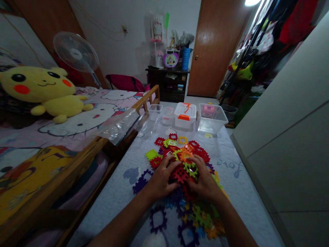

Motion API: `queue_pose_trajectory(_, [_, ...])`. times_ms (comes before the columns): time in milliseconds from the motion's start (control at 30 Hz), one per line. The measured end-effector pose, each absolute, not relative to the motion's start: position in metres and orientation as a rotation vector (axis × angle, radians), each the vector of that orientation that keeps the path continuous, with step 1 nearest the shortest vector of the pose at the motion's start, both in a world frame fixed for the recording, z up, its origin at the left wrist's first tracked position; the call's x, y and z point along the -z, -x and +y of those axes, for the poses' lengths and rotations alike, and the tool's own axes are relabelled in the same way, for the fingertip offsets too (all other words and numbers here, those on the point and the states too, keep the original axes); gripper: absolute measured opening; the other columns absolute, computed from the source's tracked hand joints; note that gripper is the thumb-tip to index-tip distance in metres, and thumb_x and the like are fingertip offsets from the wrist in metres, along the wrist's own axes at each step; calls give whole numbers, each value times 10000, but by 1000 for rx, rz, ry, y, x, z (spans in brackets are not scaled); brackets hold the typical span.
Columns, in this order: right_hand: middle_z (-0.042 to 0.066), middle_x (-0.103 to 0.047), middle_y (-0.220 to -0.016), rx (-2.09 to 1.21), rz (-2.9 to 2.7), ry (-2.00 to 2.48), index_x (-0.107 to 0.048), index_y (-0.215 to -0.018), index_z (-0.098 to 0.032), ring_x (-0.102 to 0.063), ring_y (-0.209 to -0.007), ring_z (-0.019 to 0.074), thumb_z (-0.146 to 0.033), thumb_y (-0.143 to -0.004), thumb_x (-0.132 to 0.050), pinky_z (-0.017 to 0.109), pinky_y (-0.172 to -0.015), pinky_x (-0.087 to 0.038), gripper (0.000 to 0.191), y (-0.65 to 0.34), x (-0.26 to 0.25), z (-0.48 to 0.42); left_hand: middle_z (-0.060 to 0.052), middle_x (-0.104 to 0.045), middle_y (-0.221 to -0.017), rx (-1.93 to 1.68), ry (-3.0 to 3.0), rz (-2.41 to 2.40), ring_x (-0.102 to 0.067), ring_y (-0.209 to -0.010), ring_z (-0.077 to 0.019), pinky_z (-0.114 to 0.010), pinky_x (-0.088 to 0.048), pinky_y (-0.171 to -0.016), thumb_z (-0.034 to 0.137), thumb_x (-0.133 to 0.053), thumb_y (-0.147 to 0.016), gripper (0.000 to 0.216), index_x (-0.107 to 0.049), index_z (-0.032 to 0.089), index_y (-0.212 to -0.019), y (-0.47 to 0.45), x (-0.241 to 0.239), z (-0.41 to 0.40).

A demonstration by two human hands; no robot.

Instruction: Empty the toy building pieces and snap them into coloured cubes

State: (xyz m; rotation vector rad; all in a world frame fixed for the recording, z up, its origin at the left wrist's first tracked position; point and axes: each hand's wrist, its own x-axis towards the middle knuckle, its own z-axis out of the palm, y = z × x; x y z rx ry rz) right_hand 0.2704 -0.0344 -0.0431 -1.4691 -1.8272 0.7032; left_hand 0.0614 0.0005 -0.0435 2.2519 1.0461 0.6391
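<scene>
A heap of toothed plastic building tiles in red, orange, green, purple and yellow lies on the bed-like padded surface. My left hand [162, 176] curls from the left around a red lattice tile [180, 174], thumb below and fingers above. From the other side, my right hand [205, 178] bends its fingers and thumb about a light green tile [190, 169]. An orange tile [185, 155] rests just beyond my fingertips. Purple frame tiles [158, 219] spread nearer to me, and a purple tile [141, 183] lies left of my left hand. Part of the heap is hidden under both hands.
Behind the heap stand a lidded clear box [185, 120] with orange latches and an open clear bin [212, 120]. Clear plastic wrap [119, 125] hangs over the wooden rail [87, 154] at left. A white cabinet [290, 137] borders the right side.
</scene>
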Motion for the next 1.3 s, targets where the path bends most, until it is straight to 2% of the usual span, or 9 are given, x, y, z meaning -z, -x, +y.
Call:
queue_pose_trajectory(267, [69, -465, -1280, -654, -1732, 1415, -477, -1198, -261, -439, -1253, 267, -180, -702, -583, 431, -1076, -359, 513, -279, 32, -31, -66, -552, -1248, -836, -2272, 1012, -484, -1210, -210, -390, -389, -1073, 114, -494, -847, 394, -548, 228, -1220, -78, 34, 6])
queue_pose_trajectory(467, [80, -409, -1378, -596, -1765, 1549, -463, -1315, -287, -376, -1314, 292, -314, -798, -579, 493, -1107, -314, 530, -295, 41, -38, -86, -564, -1238, -838, -2325, 1139, -486, -1187, -243, -452, -398, -1033, 240, -464, -920, 250, -581, 230, -1141, -61, 29, -11])
queue_pose_trajectory(600, [92, -363, -1439, -571, -1856, 1666, -458, -1353, -298, -335, -1348, 309, -399, -803, -600, 523, -1110, -294, 577, -309, 43, -51, -93, -477, -1378, -637, -2461, 979, -382, -1292, -301, -517, -312, -1090, 454, -564, -863, 422, -544, 260, -1237, -52, 22, -41])
queue_pose_trajectory(700, [89, -303, -1495, -577, -1930, 1714, -351, -1427, -323, -280, -1384, 316, -461, -785, -629, 536, -1111, -280, 713, -323, 43, -73, -81, -398, -1466, -382, -2523, 739, -309, -1347, -358, -603, -196, -1124, 624, -629, -742, 697, -464, 321, -1348, -52, 17, -60])
queue_pose_trajectory(867, [124, -146, -1572, -567, -2049, 1756, -4, -1515, -325, -187, -1420, 386, -537, -593, -778, 567, -1098, -270, 1222, -343, 64, -122, -65, -238, -1565, -143, -2499, 580, -198, -1406, -408, -659, -88, -1122, 625, -723, -636, 909, -346, 385, -1428, -56, 26, -68])
queue_pose_trajectory(1000, [171, -99, -1577, -487, -2064, 1802, 31, -1518, -284, -183, -1402, 455, -495, -407, -861, 600, -1079, -252, 1440, -340, 85, -141, -92, -159, -1582, -103, -2525, 642, -59, -1412, -483, -727, -105, -1071, 626, -773, -553, 1034, -310, 384, -1445, -62, 43, -65])
queue_pose_trajectory(1133, [174, -103, -1573, -457, -2036, 1810, 14, -1515, -275, -213, -1399, 431, -375, -510, -806, 583, -1064, -284, 1301, -327, 83, -134, -112, -125, -1583, -119, -2543, 774, -48, -1409, -490, -713, -195, -1052, 572, -788, -569, 1062, -248, 386, -1463, -68, 50, -63])
queue_pose_trajectory(1200, [144, -145, -1566, -479, -2028, 1776, -22, -1512, -288, -228, -1407, 380, -266, -612, -713, 551, -1073, -299, 1135, -324, 76, -127, -106, -133, -1580, -139, -2550, 846, -87, -1414, -460, -669, -239, -1061, 477, -788, -611, 1010, -249, 378, -1460, -71, 50, -63])
queue_pose_trajectory(1300, [107, -202, -1546, -504, -1992, 1708, -111, -1498, -285, -234, -1411, 324, -121, -634, -586, 524, -1107, -277, 999, -323, 70, -116, -103, -195, -1563, -152, -2553, 894, -183, -1401, -412, -612, -275, -1072, 335, -759, -633, 969, -254, 348, -1459, -76, 50, -61])
